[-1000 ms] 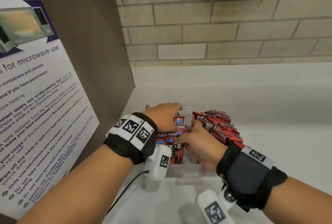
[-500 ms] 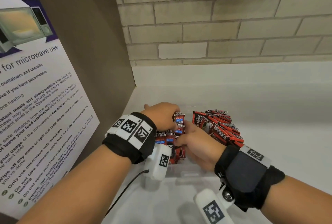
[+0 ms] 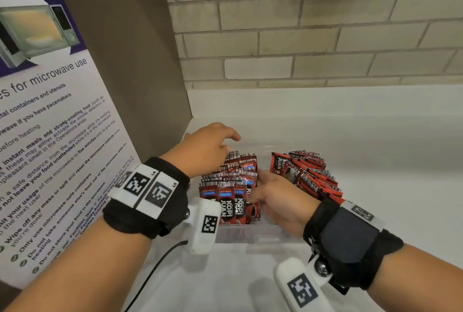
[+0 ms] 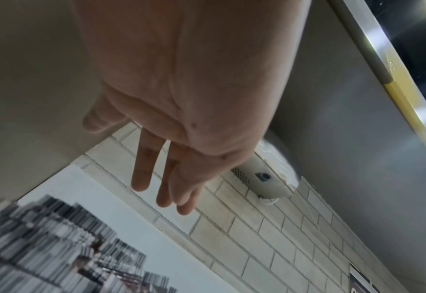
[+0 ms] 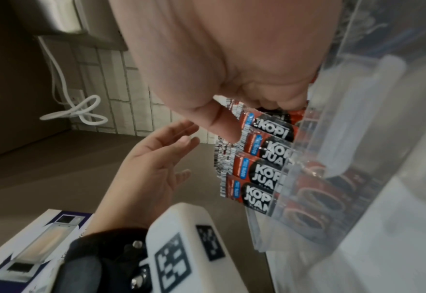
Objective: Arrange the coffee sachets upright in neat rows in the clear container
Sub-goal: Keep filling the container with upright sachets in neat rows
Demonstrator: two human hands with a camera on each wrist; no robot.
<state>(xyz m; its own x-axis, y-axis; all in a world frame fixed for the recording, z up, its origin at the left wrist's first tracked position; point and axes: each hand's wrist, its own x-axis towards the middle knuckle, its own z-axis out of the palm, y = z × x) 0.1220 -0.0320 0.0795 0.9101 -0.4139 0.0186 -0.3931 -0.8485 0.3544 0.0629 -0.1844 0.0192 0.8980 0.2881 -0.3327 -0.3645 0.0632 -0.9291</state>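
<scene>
Head view: sachets standing upright, long axis vertical, in my clear container (image 3: 250,235) on the desk.
Left hand (image 3: 209,147) released, fingers straight above them; right hand (image 3: 276,199) presses the coffee sachets (image 3: 231,202), its fingers hidden, so I cannot tell its grip.

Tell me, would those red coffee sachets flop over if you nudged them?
Probably. The sachets look thin and flat, so one alone would likely tip. The right-hand batch already leans. Packed together against the container wall, they seem to prop each other upright.
</scene>
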